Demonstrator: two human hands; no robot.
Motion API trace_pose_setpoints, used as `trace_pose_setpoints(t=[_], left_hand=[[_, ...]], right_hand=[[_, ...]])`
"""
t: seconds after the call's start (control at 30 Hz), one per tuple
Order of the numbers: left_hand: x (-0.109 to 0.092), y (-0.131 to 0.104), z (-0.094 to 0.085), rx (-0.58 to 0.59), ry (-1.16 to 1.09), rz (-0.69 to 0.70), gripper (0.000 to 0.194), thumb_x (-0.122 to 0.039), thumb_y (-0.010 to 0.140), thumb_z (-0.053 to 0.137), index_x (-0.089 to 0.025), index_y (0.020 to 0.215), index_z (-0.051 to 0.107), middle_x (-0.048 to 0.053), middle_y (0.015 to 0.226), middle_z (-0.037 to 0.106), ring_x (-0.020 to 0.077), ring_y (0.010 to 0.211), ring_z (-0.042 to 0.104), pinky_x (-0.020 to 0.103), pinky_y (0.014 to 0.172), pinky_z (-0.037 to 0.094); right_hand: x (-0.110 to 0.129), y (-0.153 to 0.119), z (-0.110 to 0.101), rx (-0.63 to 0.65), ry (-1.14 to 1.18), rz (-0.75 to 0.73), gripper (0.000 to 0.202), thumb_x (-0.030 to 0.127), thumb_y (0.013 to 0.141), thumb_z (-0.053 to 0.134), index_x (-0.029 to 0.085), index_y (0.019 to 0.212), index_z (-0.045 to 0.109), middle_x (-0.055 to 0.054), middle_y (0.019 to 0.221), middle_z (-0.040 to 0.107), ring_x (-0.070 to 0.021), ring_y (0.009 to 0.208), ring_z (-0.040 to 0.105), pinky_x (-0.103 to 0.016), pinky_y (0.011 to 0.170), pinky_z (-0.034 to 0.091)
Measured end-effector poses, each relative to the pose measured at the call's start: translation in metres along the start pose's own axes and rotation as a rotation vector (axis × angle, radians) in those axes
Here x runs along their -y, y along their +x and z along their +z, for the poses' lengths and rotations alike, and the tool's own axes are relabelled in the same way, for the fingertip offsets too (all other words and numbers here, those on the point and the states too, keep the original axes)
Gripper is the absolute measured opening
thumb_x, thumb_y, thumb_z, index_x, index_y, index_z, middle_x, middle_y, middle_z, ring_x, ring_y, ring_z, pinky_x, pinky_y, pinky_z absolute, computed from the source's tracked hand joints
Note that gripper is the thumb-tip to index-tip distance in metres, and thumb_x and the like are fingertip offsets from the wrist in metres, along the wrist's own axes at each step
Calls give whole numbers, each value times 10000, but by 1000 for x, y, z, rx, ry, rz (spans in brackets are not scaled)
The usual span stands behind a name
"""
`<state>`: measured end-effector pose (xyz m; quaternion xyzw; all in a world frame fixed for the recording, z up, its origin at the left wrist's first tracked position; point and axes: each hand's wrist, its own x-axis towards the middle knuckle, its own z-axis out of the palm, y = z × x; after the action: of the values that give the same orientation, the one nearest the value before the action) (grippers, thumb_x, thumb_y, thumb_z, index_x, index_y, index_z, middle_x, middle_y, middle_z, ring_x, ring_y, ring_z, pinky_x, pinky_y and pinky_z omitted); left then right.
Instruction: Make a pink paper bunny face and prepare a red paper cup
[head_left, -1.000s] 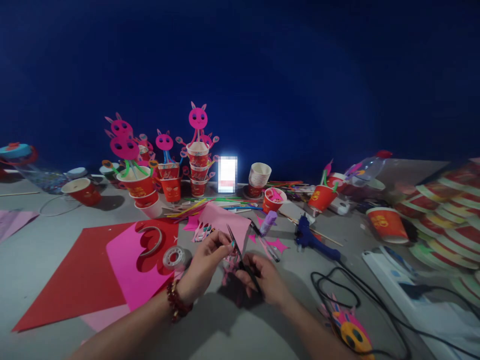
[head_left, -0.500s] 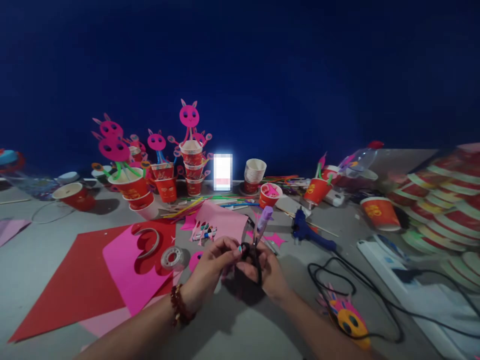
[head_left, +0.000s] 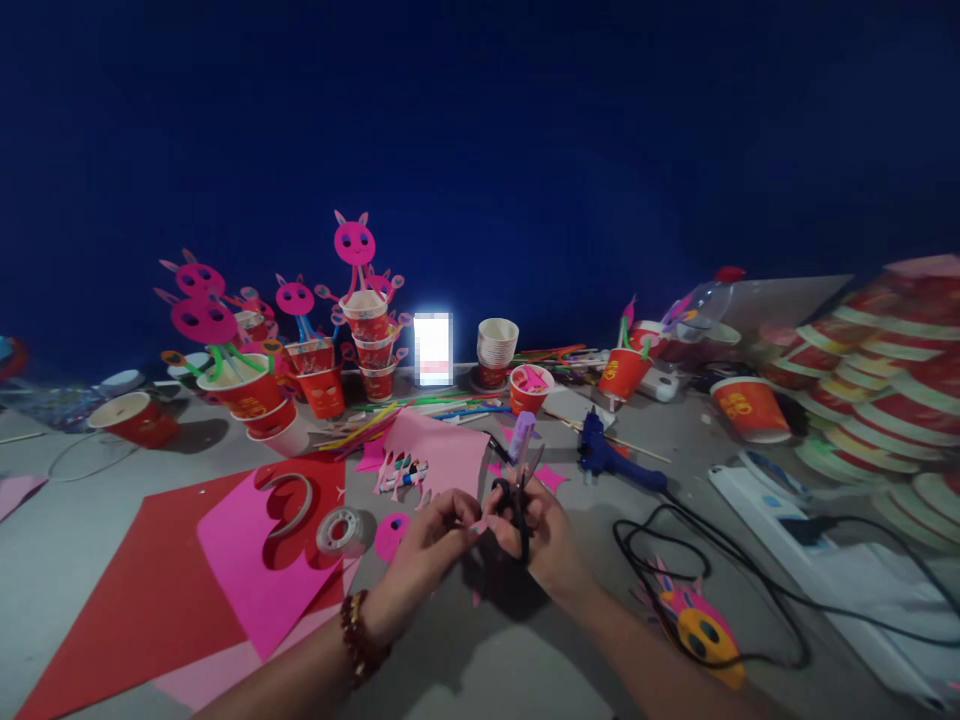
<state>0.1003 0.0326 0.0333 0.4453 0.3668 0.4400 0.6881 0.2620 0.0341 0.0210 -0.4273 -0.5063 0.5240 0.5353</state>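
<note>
In the middle foreground my left hand (head_left: 435, 540) is closed in a pinch on a small piece of pink paper (head_left: 484, 522). My right hand (head_left: 553, 535) is closed around black-handled scissors (head_left: 523, 530), whose blades point up and away from me. Its thumb lies close to the paper piece; whether it touches is hard to tell. Just beyond the blades stands a purple glue stick (head_left: 523, 436). A bright pink paper disc (head_left: 391, 538) lies beside my left hand, and a light pink sheet (head_left: 444, 450) with cut edges lies behind it.
Left are red paper (head_left: 150, 580), a tape roll (head_left: 340, 531) and cups with pink paper figures (head_left: 354, 243). A blue glue gun (head_left: 619, 462) with a looping black cord lies right, near a yellow-faced paper figure (head_left: 705, 635). Stacked red cups (head_left: 892, 390) rise far right.
My hands have shifted slightly, and the pink paper piece now shows between them at the left fingertips. The scissors have moved a little right. The whole view has turned slightly.
</note>
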Motion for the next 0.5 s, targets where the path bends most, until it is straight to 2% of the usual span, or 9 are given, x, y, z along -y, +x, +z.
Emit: trace_pose_setpoints(t=[0.13,0.27,0.37,0.5], left_hand=[[1,-1,0,47,80,0,272,-396,779,753,-186,738,586,-12,723,521,103,585,424,217,532,326],[8,2,-3,-4,91,82,311,-427,778,756,-181,695,583,-11,707,525,101,567,406,219,514,315],[9,4,-5,-99,81,136,290,-404,783,757,-184,689,593,-3,732,534,126,635,462,231,579,370],[3,6,-6,-181,66,238,223,-339,826,733,-194,715,605,25,857,587,171,814,533,261,750,425]], right_hand=[[-1,-1,0,38,-15,12,269,315,709,805,225,808,571,8,760,630,-167,666,593,-280,637,481],[-5,-1,0,44,-20,10,280,379,760,795,225,857,581,-6,794,643,-177,696,601,-295,671,493],[-6,-1,0,49,24,15,306,498,824,728,231,886,593,-19,820,649,-191,735,604,-308,708,505],[-3,-3,2,105,-70,96,403,522,723,814,223,777,549,21,720,552,-164,673,521,-273,640,467]])
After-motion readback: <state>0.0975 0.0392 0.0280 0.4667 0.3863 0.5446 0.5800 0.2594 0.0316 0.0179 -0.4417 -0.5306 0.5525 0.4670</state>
